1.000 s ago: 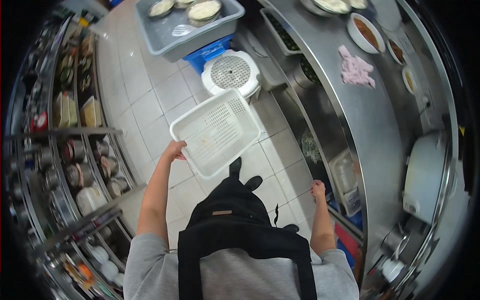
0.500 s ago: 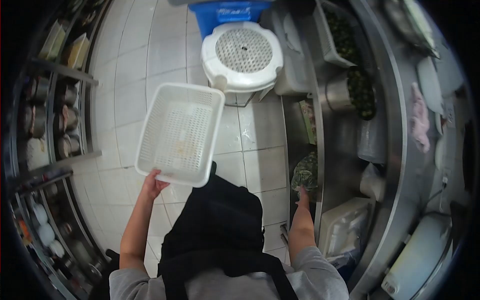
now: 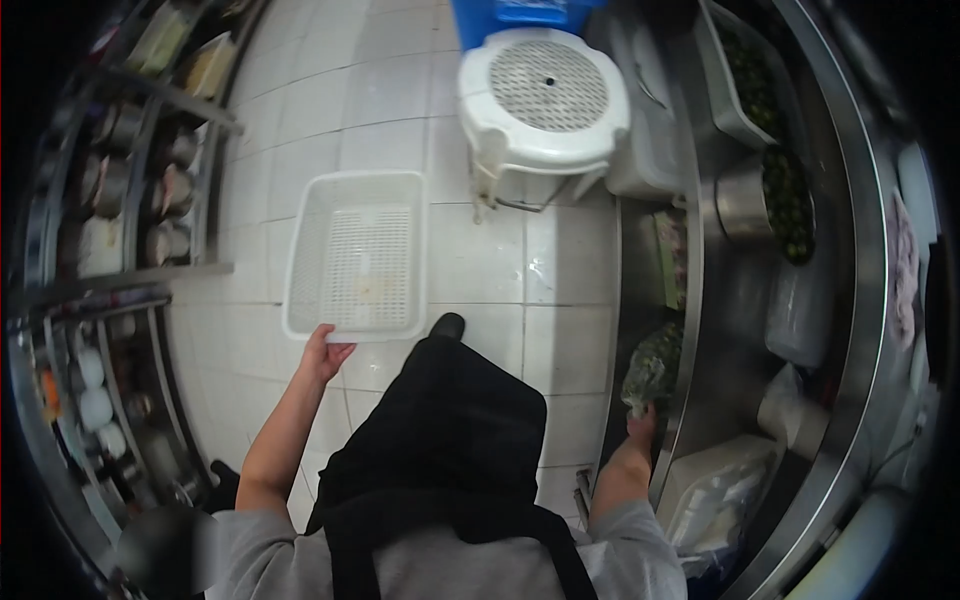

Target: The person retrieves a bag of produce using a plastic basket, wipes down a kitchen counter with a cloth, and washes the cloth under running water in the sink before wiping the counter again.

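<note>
The left hand (image 3: 326,357) grips the near rim of a white perforated basket (image 3: 368,260), its fingers closed over the edge near one corner. Held at this one end, the basket reaches out over the tiled floor (image 3: 560,345) with its open side up, which leaves the other arm free. Its slotted bottom shows through, with only a few small yellowish bits near the close end.

The right hand (image 3: 641,425) reaches into the lower shelf (image 3: 640,285) of the steel counter (image 3: 868,300), at the gathered end of a clear plastic bag (image 3: 648,372) of leafy greens. The fingers seem to be pinched round the bag's neck, a natural hold on something soft, though the view there is too dim to be sure.

On the shelf above, a steel pot (image 3: 742,205) and a white tub (image 3: 722,90) both hold dark green pieces, perhaps small vegetables. A translucent container (image 3: 797,310) lies beside the pot, its contents unclear. A white plastic stool (image 3: 545,100) stands on the floor between the basket and the shelving, just in front of a blue bin (image 3: 530,14).
</note>
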A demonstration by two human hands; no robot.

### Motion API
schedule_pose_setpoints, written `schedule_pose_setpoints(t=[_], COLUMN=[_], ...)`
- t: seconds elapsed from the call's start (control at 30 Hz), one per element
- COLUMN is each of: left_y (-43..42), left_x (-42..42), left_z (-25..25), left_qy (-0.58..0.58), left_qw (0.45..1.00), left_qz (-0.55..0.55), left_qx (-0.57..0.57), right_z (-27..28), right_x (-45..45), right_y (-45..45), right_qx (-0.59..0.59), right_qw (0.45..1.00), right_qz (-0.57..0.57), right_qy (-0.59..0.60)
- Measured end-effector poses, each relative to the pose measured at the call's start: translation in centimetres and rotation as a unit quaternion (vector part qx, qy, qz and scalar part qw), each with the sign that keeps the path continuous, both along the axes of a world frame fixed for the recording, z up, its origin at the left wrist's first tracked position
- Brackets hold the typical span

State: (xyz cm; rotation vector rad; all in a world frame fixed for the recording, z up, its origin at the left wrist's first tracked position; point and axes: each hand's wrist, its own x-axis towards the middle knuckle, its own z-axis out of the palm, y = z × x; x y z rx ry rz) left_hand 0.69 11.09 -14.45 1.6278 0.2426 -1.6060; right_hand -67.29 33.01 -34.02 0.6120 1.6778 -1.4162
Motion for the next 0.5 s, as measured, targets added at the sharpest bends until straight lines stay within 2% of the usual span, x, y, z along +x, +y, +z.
schedule_pose_setpoints(t=[0.1, 0.17, 0.2, 0.23, 0.27, 0.3, 0.33, 0.4, 0.47, 0.5], left_y=[1.3, 2.1, 2.6, 3.0, 3.1, 3.6, 4.1, 5.4, 7.1, 7.8], left_x=[0.7, 0.7, 0.4, 0.2, -0.2, -0.1, -0.4, -0.2, 0.2, -0.1], left_z=[1.8, 2.9, 3.7, 4.9, 5.8, 6.5, 7.4, 9.8, 11.7, 13.1], left_qy=[0.014, -0.042, -0.032, -0.065, -0.096, -0.103, -0.092, -0.123, -0.128, -0.145], left_qw=[1.0, 0.996, 0.995, 0.994, 0.991, 0.988, 0.987, 0.983, 0.985, 0.982], left_qz=[-0.021, -0.075, -0.091, -0.093, -0.097, -0.118, -0.134, -0.129, -0.109, -0.113], left_qx=[-0.011, -0.009, 0.003, 0.003, -0.002, 0.004, 0.009, 0.042, 0.041, 0.036], right_z=[2.3, 3.3, 5.5, 2.7, 7.5, 8.9, 12.2, 15.5, 19.3, 21.7], right_x=[0.2, 1.3, 3.7, 3.2, 5.8, 5.9, 9.1, 11.0, 14.0, 16.1], right_y=[-1.2, -2.2, -3.8, -2.2, -4.2, -4.8, -7.1, -6.5, -7.6, -8.2], right_qx=[0.008, -0.153, -0.154, -0.074, -0.103, -0.074, -0.033, -0.029, -0.045, -0.045], right_qw=[0.997, 0.98, 0.986, 0.968, 0.99, 0.994, 0.999, 0.999, 0.996, 0.995], right_qz=[0.047, 0.056, 0.051, 0.165, 0.056, 0.074, -0.022, -0.031, -0.014, 0.009], right_qy=[-0.063, -0.112, -0.036, 0.173, 0.075, -0.005, 0.037, 0.017, -0.079, -0.091])
